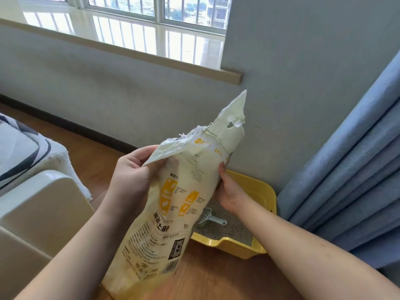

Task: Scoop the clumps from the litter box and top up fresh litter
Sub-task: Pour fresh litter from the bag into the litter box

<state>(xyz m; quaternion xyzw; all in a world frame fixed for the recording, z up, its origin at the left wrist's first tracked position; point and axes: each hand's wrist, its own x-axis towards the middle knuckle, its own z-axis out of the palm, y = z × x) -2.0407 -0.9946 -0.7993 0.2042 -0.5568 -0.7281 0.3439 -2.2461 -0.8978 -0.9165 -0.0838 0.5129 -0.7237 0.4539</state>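
Head view, litter bag: we find a tall cream litter bag [164, 204] with yellow printed panels and a QR code, held upright but tilted, its torn top pointing up and to the right toward the wall.
Head view, left hand: our left hand [132, 178] grasps the bag near its upper left edge, fingers curled round a folded flap of the opened top.
Head view, right hand: our right hand [229, 191] grips the bag's right side below the stitched seam, fingers curled behind the material.
Head view, litter box: a yellow litter box [257, 191] sits on the wooden floor [216, 276] against the grey wall, to the right of the bag and partly hidden behind it; grey litter [233, 230] covers its bottom.
Head view, scoop: a pale blue scoop [211, 217] lies on the litter inside the box, handle pointing right.
Head view, surroundings: a blue curtain [346, 169] hangs at the right, just beside the box; a cream plastic item [39, 208] stands at the near left; a window [129, 18] runs along the far wall.
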